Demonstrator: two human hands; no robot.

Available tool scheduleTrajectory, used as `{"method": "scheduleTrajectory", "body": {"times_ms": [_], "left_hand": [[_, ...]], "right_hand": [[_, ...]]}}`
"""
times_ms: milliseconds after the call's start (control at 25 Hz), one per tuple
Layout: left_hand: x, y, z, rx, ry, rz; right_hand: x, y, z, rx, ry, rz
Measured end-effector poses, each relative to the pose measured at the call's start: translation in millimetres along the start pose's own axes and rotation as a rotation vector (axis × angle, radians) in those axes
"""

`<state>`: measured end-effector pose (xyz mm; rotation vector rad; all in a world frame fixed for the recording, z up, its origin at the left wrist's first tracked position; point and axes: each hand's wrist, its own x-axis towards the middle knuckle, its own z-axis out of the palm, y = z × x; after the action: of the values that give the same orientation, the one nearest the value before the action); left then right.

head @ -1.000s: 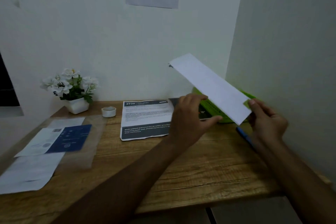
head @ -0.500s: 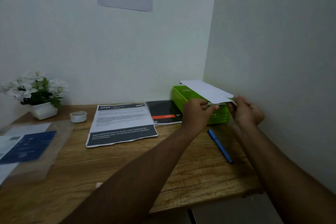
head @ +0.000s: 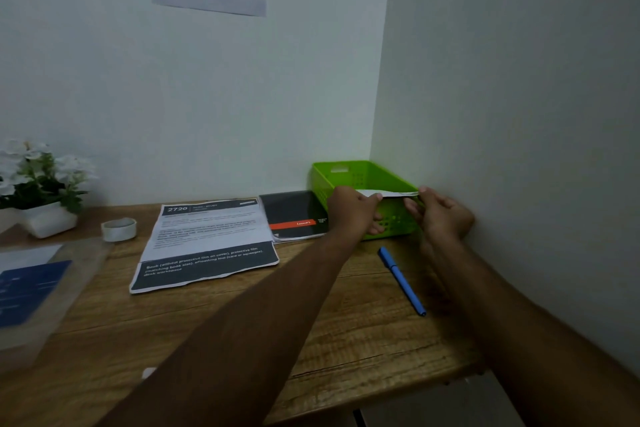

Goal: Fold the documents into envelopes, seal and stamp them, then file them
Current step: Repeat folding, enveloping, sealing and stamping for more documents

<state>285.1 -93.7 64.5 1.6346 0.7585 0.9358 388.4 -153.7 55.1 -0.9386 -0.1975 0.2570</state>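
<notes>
Here the white envelope (head: 391,193) sits level at the green basket's (head: 346,177) near rim, my left hand (head: 353,215) pinching one end and my right hand (head: 443,215) the other. A blue pen (head: 401,279) lies in front of the basket, a black notebook (head: 294,215) just left of it.

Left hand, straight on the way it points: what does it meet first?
Likely the front wall of the green basket: the left hand, pinching the envelope, points right at it. Depth is unclear; its fingers may be touching it.
</notes>
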Motion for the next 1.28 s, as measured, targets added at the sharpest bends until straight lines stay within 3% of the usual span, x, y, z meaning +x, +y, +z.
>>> {"method": "scheduleTrajectory", "body": {"times_ms": [360, 600, 720, 960, 1280], "left_hand": [[1.1, -4.5, -2.0, 0.077, -0.008, -0.006], [-14.5, -19.2, -28.4, 0.223, -0.009, 0.118], [-24.4, -16.3, -46.4, 0.299, -0.006, 0.172], [-45.4, -21.4, -115.5, 0.647, 0.027, 0.294], [-71.2, -62.5, -234.7, 0.831, 0.101, 0.198]], "right_hand": [[5.6, 7.1, -8.8, -0.221, -0.012, -0.042], [-10.9, 19.0, -12.1, -0.440, -0.036, -0.289], [-37.4, 19.9, -0.4, -0.533, -0.208, -0.464], [-103.9, 40.8, 32.3, -0.614, -0.740, -0.434], [-162.3, 93.9, 61.4, -1.102, -1.045, -0.472]]}}
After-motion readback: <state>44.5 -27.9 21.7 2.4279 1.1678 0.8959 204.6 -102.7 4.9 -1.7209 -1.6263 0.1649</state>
